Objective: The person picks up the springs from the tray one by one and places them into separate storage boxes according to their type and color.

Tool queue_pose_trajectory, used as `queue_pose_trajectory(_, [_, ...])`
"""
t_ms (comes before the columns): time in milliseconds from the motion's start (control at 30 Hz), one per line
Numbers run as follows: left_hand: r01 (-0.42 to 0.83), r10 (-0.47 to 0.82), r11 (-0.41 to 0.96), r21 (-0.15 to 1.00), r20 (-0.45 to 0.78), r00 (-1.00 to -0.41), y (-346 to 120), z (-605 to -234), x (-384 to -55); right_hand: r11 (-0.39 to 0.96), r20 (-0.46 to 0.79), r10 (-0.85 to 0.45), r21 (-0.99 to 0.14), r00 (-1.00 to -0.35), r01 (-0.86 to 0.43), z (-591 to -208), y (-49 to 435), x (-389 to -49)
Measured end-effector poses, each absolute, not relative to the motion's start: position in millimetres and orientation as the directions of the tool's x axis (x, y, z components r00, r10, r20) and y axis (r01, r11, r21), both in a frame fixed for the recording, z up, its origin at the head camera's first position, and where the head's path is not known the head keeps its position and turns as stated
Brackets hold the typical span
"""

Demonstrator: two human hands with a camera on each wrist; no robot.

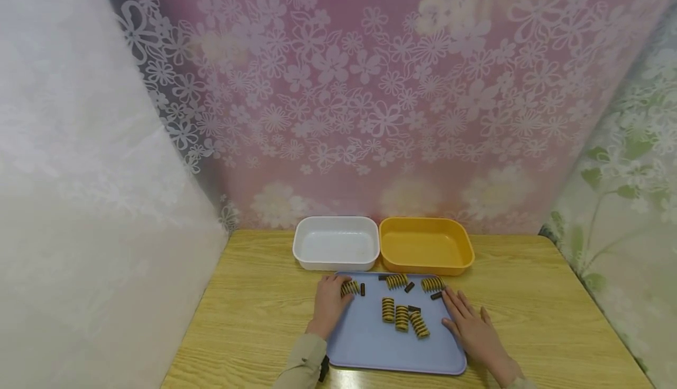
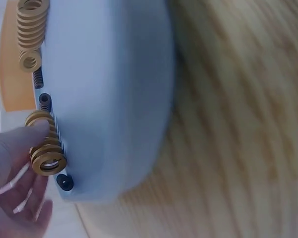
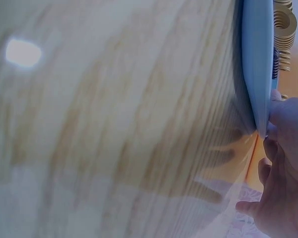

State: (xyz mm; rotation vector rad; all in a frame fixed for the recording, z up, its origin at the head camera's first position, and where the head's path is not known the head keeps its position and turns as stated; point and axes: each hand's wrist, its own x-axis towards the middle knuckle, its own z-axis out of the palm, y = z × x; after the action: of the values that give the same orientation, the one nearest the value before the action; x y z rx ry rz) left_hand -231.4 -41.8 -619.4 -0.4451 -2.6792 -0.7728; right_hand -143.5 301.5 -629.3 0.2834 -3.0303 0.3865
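Note:
My left hand (image 1: pixel 328 305) is at the left edge of the blue tray (image 1: pixel 365 348), thumb and fingers around a thick yellow coil spring (image 1: pixel 350 288). In the left wrist view the thumb presses on this spring (image 2: pixel 48 145), and a small dark spring (image 2: pixel 65 182) stands close by. The right hand (image 1: pixel 472 331) rests along the tray's right edge with its fingers extended. Just inside that edge lie another yellow spring (image 1: pixel 432 284) and a small dark spring (image 1: pixel 436 296). Several more yellow springs (image 1: pixel 402 318) lie around the tray's middle.
Behind the tray stand a white bin (image 1: pixel 335 264) and a yellow bin (image 1: pixel 423 268), side by side. The wooden table (image 1: pixel 254 312) meets a floral curtain (image 1: pixel 344 113) at the back. A small black object (image 1: pixel 324 369) is beside the left sleeve.

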Motion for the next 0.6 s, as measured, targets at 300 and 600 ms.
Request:
queue_pose_trajectory(300, [0.41,0.268,0.711,0.572,0.319,-0.909,-38.2,-625.5,-233.1,0.951,0.088,-0.167,-0.248,-0.982,-0.184,-628.1,301.7,-143.0])
queue_pose_trajectory(600, [0.398,0.253,0.663,0.634,0.31,-0.916,-36.2,-627.9,-231.2,0.951,0.086,-0.166,-0.25,-0.982,-0.183,-626.3,300.5,-142.7])
